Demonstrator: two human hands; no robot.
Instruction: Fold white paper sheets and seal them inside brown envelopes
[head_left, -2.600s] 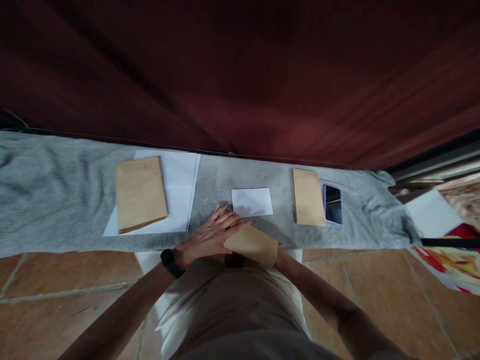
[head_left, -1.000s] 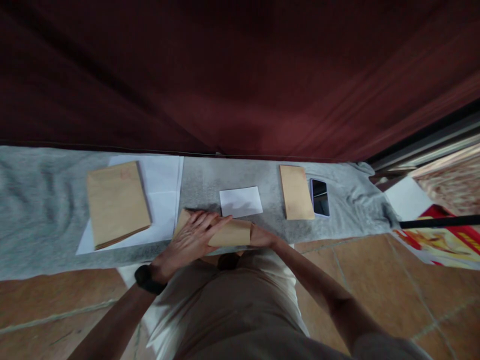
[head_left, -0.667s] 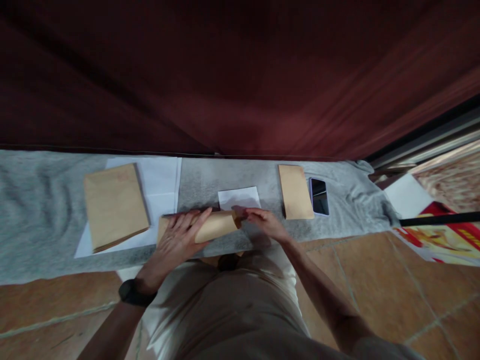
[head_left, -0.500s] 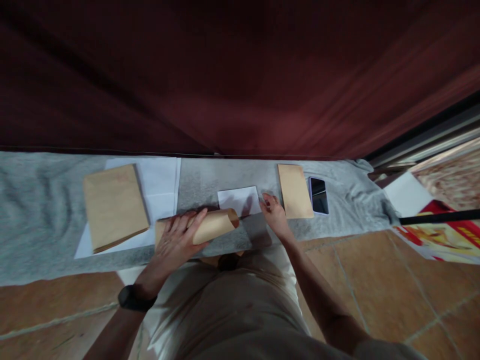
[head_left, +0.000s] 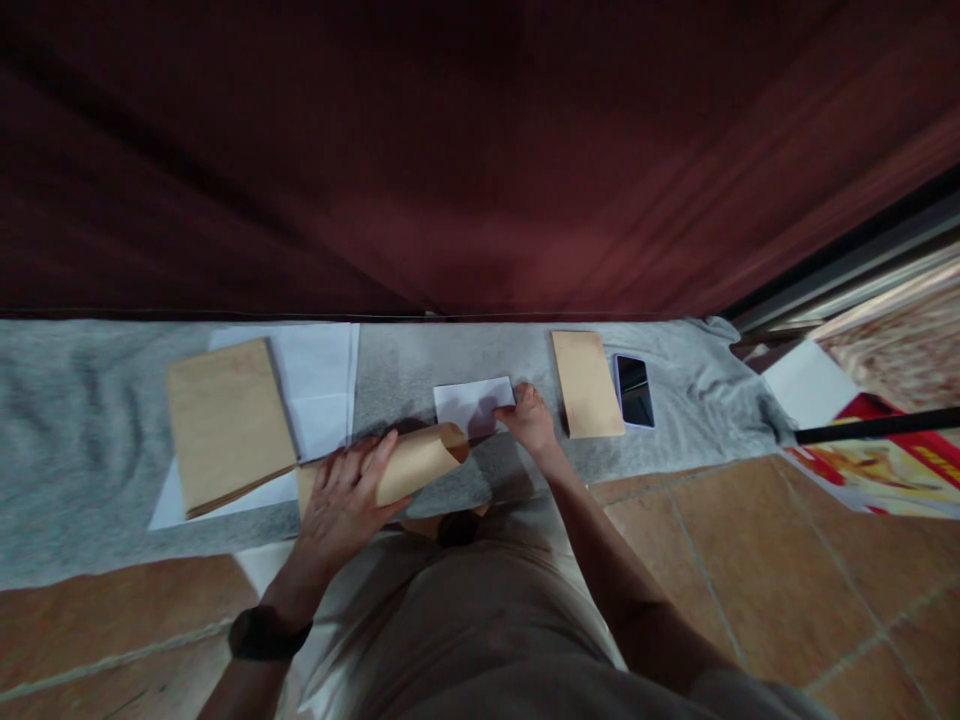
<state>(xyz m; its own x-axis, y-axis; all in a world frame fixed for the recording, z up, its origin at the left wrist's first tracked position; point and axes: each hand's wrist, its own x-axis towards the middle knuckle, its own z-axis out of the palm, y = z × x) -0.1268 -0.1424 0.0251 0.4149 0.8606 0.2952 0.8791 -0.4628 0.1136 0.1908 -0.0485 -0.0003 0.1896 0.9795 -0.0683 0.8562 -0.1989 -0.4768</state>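
My left hand (head_left: 341,500) lies on a brown envelope (head_left: 416,462) on the grey cloth (head_left: 82,430), fingers closed round it; the envelope's right end curls up. My right hand (head_left: 529,420) rests on the right edge of a small folded white paper (head_left: 469,403), fingers pinched on it. A black watch sits on my left wrist.
A stack of brown envelopes (head_left: 225,420) lies on white sheets (head_left: 322,375) at the left. Another brown envelope (head_left: 586,383) and a phone (head_left: 634,390) lie at the right. A dark red curtain (head_left: 480,150) hangs behind. Tiled floor (head_left: 750,560) and a colourful printed sheet (head_left: 885,455) are at the right.
My right hand let go of the brown envelope and moved up to the white paper. My left hand drew the envelope a little to the left, and its right end curled up.
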